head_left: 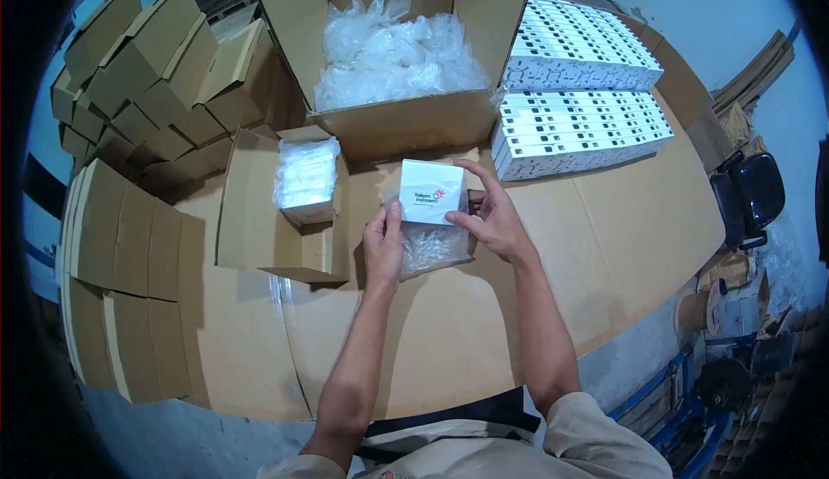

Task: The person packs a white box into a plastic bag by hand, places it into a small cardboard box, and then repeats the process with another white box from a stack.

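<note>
A small white box (425,187) printed "Telkom Indonesia" is held upright over the cardboard surface, its printed face toward me. My right hand (494,215) grips its right side, thumb on the lower front corner and index finger along the top edge. My left hand (385,241) is closed at the lower left corner, thumb pressed against it. A clear plastic bag (432,250) hangs crinkled around and below the box. Just left stands an open cardboard carton (250,211), with several plastic-wrapped white packs (307,175) inside.
At the back a large open carton (406,125) holds a heap of clear plastic bags (397,56). Rows of white boxes (579,133) are stacked at the back right. Brown cartons (147,90) pile up on the left, with folded cartons (121,237) nearer. A black chair (749,194) stands beyond the right edge.
</note>
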Available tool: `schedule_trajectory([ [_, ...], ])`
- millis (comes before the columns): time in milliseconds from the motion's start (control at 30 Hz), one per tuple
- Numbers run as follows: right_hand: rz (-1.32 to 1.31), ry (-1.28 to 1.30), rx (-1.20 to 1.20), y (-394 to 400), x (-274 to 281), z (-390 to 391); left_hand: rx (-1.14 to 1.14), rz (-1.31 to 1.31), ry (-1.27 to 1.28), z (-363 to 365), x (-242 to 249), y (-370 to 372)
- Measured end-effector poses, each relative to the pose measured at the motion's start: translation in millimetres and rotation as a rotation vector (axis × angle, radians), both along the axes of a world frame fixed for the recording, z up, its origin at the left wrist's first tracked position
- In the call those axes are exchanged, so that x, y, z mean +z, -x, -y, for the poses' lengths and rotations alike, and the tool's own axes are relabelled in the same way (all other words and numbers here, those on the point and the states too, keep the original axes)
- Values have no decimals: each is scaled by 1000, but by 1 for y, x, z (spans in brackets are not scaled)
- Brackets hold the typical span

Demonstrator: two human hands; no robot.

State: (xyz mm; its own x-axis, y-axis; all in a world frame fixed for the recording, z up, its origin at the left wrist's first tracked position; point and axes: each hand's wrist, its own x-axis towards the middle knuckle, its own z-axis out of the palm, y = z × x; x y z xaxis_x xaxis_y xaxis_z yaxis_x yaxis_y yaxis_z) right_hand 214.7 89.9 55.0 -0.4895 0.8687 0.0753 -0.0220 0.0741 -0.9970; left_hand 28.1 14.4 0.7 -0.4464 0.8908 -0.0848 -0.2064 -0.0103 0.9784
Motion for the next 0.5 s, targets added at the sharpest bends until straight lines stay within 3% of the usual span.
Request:
schedule_trajectory([
  [267,90,-32,13,-4,6,0,-24,-69,30,2,10,1],
  [500,-40,-118,-31,-3,-10,-3,10,-111,-32,-2,3,2],
])
